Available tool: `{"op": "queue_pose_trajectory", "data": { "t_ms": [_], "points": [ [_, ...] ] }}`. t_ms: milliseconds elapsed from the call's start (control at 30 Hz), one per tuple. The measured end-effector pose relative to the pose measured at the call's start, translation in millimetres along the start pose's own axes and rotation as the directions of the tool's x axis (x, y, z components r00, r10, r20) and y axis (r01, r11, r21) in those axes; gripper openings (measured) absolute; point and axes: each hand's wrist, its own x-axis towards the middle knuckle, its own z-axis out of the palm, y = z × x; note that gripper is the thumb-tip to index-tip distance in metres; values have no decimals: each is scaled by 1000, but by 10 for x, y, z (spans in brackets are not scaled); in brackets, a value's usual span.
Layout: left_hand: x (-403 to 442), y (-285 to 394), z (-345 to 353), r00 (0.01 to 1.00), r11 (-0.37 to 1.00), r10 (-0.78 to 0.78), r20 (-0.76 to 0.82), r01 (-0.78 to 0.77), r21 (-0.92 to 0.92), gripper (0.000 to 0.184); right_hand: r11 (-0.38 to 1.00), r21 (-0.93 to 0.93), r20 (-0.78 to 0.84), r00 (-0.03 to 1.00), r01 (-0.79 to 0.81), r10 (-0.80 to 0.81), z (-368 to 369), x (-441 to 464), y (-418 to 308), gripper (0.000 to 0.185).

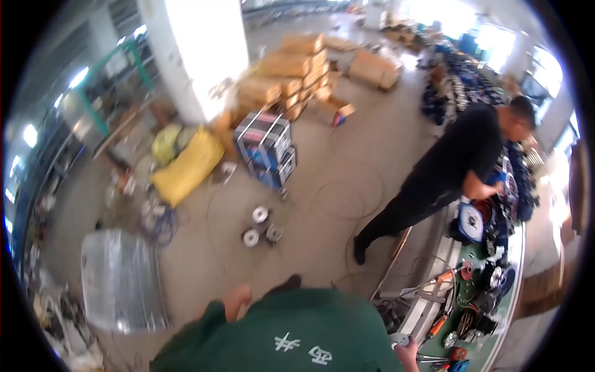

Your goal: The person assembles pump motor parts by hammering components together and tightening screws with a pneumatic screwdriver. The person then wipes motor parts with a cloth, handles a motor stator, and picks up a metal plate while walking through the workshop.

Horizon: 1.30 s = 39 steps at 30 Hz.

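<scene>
Beside the green workbench [466, 273] at lower right, my right hand [407, 354] is closed on a small round grey disc [398, 339]. Screwdrivers with dark shafts lie on the bench close to that hand, next to an orange-handled tool [437, 325]. My left hand [237, 300] hangs in front of my green shirt [322, 328], over the floor. It is small and blurred, so its fingers cannot be made out, and no object shows in it.
A person in black [446, 161] works at the bench. Three white-topped spools [260, 215] stand on the floor near a strapped box stack [263, 149]. A yellow sack [189, 164] and a plastic-wrapped bundle [121, 282] lie left. Loose cable curls across the floor.
</scene>
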Motion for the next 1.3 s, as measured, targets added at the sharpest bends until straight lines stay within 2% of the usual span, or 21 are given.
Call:
{"op": "queue_pose_trajectory", "data": {
  "t_ms": [33, 67, 100, 167, 233, 300, 333, 400, 433, 567, 700, 800, 933, 1100, 1300],
  "points": [
    [93, -22, -243, 998, 984, 34, -62, -22, 178, 36, 953, -249, 144, 980, 170, -137, 20, 154, 213, 59],
    [231, -103, -453, 986, 989, 27, -162, -3, 147, 53, 904, -381, 249, 963, 194, -102, 24, 247, 160, 59],
    [103, -60, -793, 983, 999, -52, -173, 51, -11, 57, 893, -427, 306, 952, 139, -1, 67, 350, -15, 59],
    [211, -194, -1073, 937, 995, 83, -340, -57, 85, 44, 870, -491, 356, 921, 40, 158, 232, 635, -381, 59],
    [366, -298, -1205, 968, 994, 95, -234, -81, 69, 25, 864, -503, 380, 907, 38, 181, 429, 987, -827, 58],
    [298, -317, -1219, 949, 957, 229, -215, -179, 229, 18, 870, -485, 410, 902, 89, 137, 669, 1415, -1387, 58],
    [345, -424, -1099, 962, 975, 199, -184, -176, 136, 13, 877, -465, 428, 898, 119, 105, 793, 1635, -1675, 58],
    [-61, -292, -1166, 995, 997, 5, 98, -13, 76, 18, 884, -433, 447, 894, 177, 40, 1006, 2050, -2229, 58],
    [-133, -277, -1122, 991, 999, 26, 128, -29, 23, 18, 888, -412, 451, 893, 204, 4, 1093, 2226, -2504, 58],
    [-205, -354, -1019, 992, 994, 12, 127, 2, -110, 18, 883, -336, 486, 863, 329, -137, 1446, 2963, -3414, 58],
    [-219, -353, -1359, 992, 965, -104, 70, 118, -234, 19, 839, -281, 578, 780, 467, -240, 1947, 3666, -4263, 58],
    [-107, -217, -1802, 985, 940, -170, 20, 168, -296, 19, 809, -310, 605, 760, 499, -237, 2011, 4270, -4506, 58],
    [365, 3, -2593, 976, 928, -199, -90, 158, -338, 20, 821, -383, 583, 800, 424, -141, 1684, 5109, -4313, 57],
    [1198, 633, -4167, 960, 872, -162, -229, 31, -488, 20, 866, -455, 490, 870, 208, 48, 1143, 5739, -3978, 57],
    [2090, 1689, -5629, 974, 855, -81, -214, -42, -516, 21, 896, -438, 391, 880, -80, 270, 781, 6171, -3812, 57]
  ]
}}
